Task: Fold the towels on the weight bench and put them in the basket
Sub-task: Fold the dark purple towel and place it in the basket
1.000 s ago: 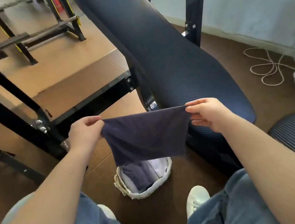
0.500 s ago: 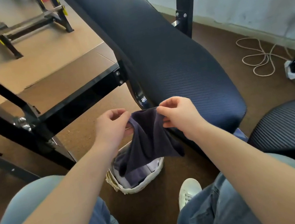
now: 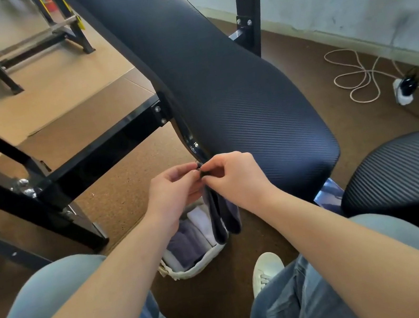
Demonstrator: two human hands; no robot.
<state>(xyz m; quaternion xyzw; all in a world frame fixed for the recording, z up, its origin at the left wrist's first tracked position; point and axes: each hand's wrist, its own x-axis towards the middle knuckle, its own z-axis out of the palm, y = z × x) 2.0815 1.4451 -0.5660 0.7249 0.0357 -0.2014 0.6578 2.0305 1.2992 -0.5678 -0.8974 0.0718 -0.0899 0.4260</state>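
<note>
A dark navy towel (image 3: pixel 222 216) hangs folded in half, its top corners pinched together between my left hand (image 3: pixel 173 190) and my right hand (image 3: pixel 233 175). The hands touch each other just left of the weight bench pad's (image 3: pixel 232 85) near end. Directly below the hanging towel sits a small white woven basket (image 3: pixel 193 268) on the floor, holding several folded towels in purple and white. My forearms hide part of the basket.
The black bench frame (image 3: pixel 87 162) crosses the left side. A second padded seat (image 3: pixel 410 172) is at the right. A white cable and power strip (image 3: pixel 403 91) lie on the brown floor by the wall. My knees and a white shoe (image 3: pixel 265 270) are near the basket.
My hands came together, bringing the towel's two top corners to meet, so the spread towel now hangs folded in half over the basket.
</note>
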